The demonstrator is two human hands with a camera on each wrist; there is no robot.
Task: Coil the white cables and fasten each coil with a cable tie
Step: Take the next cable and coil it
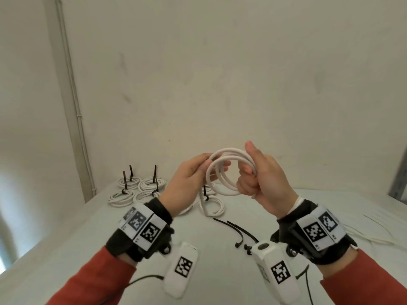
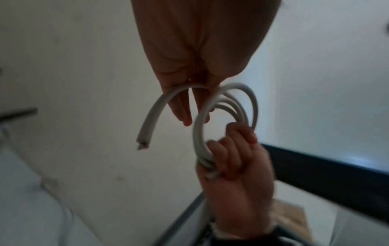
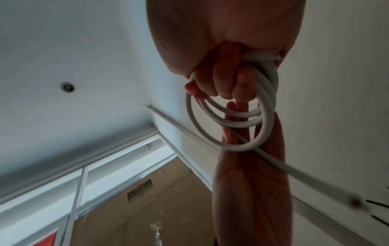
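Note:
Both hands hold a white cable coil (image 1: 229,150) up above the white table (image 1: 88,238). My right hand (image 1: 259,177) grips the coil's right side, with its fingers curled through the loops (image 3: 267,108). On the coil's left side my left hand (image 1: 193,172) pinches the cable between thumb and fingers. The cable's cut free end (image 2: 147,126) sticks out past the left hand's fingers, and in the right wrist view the free end (image 3: 305,176) runs down to the right. Loose black cable ties (image 1: 237,232) lie on the table under the hands.
Several finished white coils with black ties standing up (image 1: 136,190) lie at the back left of the table, and one more (image 1: 212,205) lies just below the hands. Loose white cables (image 1: 374,234) lie at the right edge. A wall stands close behind the table.

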